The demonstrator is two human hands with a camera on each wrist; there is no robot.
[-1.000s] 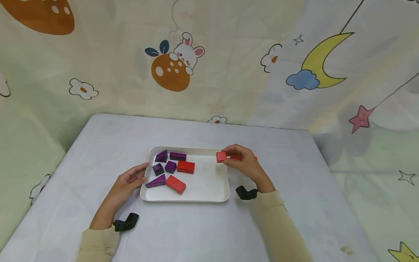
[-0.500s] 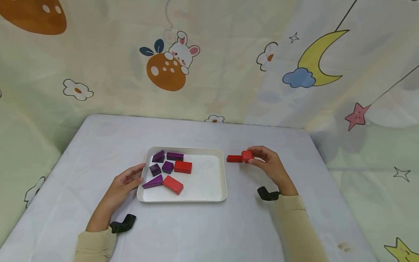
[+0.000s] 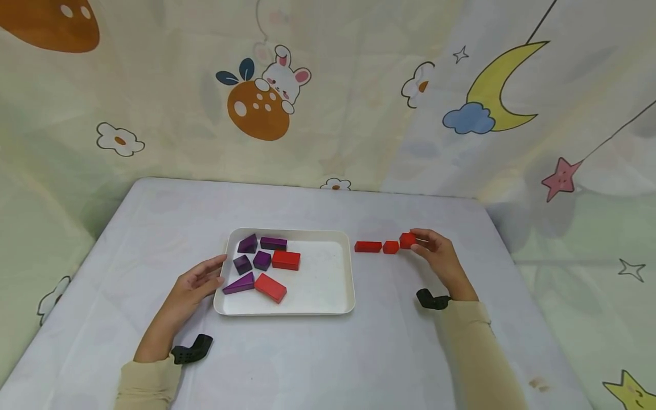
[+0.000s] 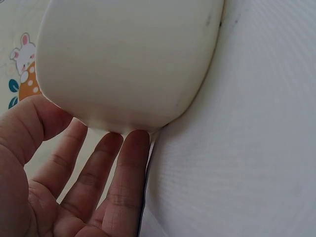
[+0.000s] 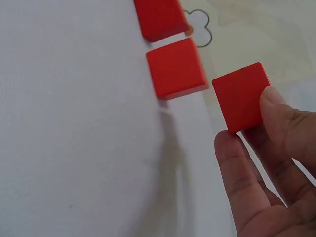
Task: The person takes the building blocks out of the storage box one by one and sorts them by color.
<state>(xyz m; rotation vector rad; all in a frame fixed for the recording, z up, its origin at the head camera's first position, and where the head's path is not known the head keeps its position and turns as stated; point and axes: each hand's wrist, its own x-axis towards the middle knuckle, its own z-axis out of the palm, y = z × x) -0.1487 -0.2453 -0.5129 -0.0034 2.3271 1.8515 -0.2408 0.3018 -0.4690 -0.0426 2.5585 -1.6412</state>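
In the head view, my right hand pinches a small red cube block between thumb and fingertips. The right wrist view shows this held cube apart from another red cube on the table. That standing cube lies just left of the held one, followed by a long red block, in a row. At the white tray's left edge, my left hand rests its thumb and fairly straight fingertips against the rim. In the left wrist view the fingers touch the tray's outer wall.
Inside the tray, several purple blocks sit on the left, with two red rectangular blocks, one behind the other. A white cloth covers the table. A printed curtain hangs behind it.
My right hand has carried a red cube from over the tray's right edge rightward to the end of the red row. The left hand stays at the tray.
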